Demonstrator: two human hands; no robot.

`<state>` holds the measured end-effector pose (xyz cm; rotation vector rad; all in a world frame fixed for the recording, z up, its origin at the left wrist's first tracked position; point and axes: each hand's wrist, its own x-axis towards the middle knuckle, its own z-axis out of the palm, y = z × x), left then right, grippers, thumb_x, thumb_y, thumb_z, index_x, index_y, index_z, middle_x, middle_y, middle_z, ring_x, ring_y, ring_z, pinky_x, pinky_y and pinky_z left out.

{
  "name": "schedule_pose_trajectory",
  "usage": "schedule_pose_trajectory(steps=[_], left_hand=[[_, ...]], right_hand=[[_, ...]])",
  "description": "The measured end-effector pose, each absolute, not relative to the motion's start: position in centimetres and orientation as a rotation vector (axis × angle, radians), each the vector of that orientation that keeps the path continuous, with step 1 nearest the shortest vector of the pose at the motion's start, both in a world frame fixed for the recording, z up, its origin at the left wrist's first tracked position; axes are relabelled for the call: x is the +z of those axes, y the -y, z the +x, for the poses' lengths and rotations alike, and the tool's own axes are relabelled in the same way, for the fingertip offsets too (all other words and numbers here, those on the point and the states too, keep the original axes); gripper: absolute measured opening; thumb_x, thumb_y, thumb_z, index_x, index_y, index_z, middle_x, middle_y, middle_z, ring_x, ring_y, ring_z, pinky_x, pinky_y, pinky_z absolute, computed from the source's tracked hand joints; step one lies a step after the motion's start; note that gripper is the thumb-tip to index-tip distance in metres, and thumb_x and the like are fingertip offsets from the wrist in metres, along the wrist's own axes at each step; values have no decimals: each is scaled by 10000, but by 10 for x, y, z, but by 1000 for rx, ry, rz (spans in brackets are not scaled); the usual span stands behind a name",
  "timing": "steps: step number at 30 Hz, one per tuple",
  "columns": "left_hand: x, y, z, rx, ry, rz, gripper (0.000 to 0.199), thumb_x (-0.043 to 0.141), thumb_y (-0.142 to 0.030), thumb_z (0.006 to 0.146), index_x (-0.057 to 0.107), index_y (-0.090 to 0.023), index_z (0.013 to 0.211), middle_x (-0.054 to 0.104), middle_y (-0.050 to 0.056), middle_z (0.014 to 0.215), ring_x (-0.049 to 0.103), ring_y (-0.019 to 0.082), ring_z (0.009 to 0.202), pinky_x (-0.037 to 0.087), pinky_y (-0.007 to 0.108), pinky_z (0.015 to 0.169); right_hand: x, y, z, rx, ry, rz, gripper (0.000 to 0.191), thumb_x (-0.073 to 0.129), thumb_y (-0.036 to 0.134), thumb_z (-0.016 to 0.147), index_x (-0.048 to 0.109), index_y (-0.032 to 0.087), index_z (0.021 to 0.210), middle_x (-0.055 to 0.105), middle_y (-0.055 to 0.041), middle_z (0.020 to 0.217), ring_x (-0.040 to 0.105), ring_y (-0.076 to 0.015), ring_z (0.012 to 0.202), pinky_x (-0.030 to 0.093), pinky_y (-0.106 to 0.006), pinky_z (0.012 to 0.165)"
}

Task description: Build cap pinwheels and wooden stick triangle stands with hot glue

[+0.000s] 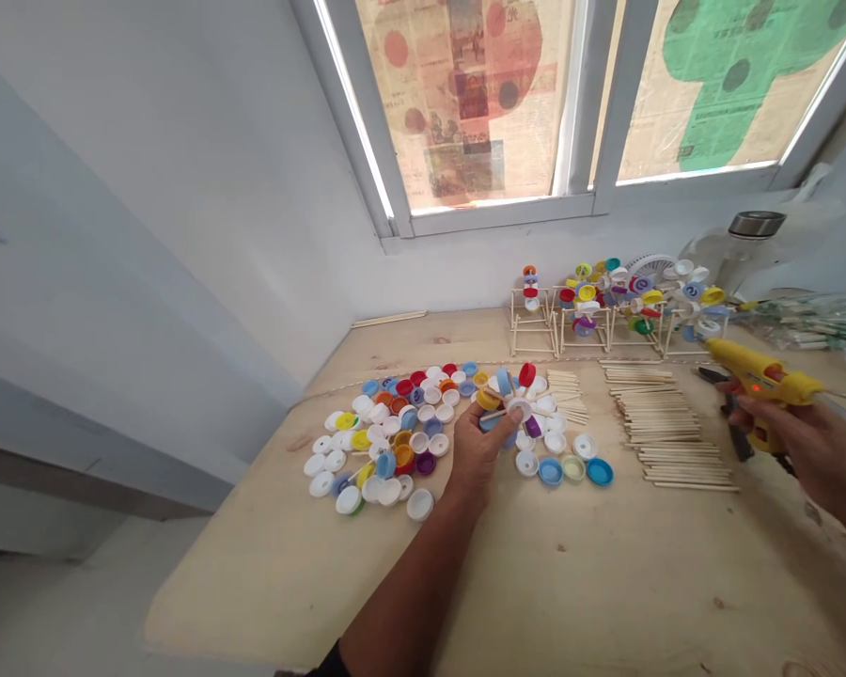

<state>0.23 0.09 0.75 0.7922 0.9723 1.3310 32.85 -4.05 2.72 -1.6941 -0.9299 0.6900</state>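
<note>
My left hand (480, 440) is closed on a bottle-cap wheel (520, 408), a white hub cap with sticks that carry coloured caps around it. It is held over the loose bottle caps (401, 442), which spread across the middle of the table. At the right, my right hand (768, 414) grips a yellow glue gun (761, 371) whose small red light is on. The gun's nozzle points left, near the rows of wooden sticks (669, 432). A row of caps (551, 471) lies just right of my left forearm.
Stick frames with cap wheels (585, 320) stand along the wall at the back. A plastic bag of sticks (818, 320) lies at the back right, near a clear bottle with a metal lid (756, 226). Shorter sticks (566, 395) lie beside the longer ones. The table's rounded edge (159, 611) is at left.
</note>
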Motion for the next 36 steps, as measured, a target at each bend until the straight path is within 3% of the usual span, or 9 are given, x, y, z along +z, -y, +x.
schedule_pose_trajectory(steps=[12, 18, 24, 32, 36], left_hand=[[8, 2, 3, 1450, -991, 839, 339, 823, -277, 546, 699, -141, 831, 675, 2, 708, 576, 91, 598, 447, 197, 611], [9, 2, 3, 1460, -1033, 854, 352, 828, -273, 532, 691, -144, 829, 680, 1, 719, 583, 105, 620, 456, 211, 628], [5, 0, 1, 1426, -1074, 951, 347, 823, -305, 560, 681, -144, 832, 690, 24, 773, 605, 130, 659, 483, 238, 651], [7, 4, 4, 1395, -1103, 1022, 398, 824, -343, 558, 687, -153, 880, 686, 22, 767, 609, 141, 669, 494, 249, 657], [6, 5, 4, 1384, -1100, 1028, 415, 826, -336, 562, 683, -157, 908, 684, 25, 795, 610, 144, 693, 498, 256, 676]], right_hand=[[20, 50, 216, 1102, 1209, -1481, 427, 607, 549, 740, 652, 189, 966, 517, 1, 647, 435, -117, 575, 321, -237, 486], [17, 52, 204, 1086, 1256, -1502, 447, 626, 589, 689, 672, 166, 824, 549, -16, 624, 477, -128, 566, 358, -234, 474], [13, 52, 206, 1111, 1251, -1455, 405, 660, 566, 673, 667, 172, 764, 654, -62, 758, 557, -161, 649, 469, -265, 577], [0, 54, 207, 1064, 1230, -1498, 412, 634, 545, 722, 670, 166, 880, 665, -66, 813, 600, -215, 780, 496, -304, 661], [-3, 55, 204, 1068, 1260, -1489, 404, 640, 543, 719, 656, 164, 858, 650, -50, 783, 589, -206, 755, 489, -310, 660]])
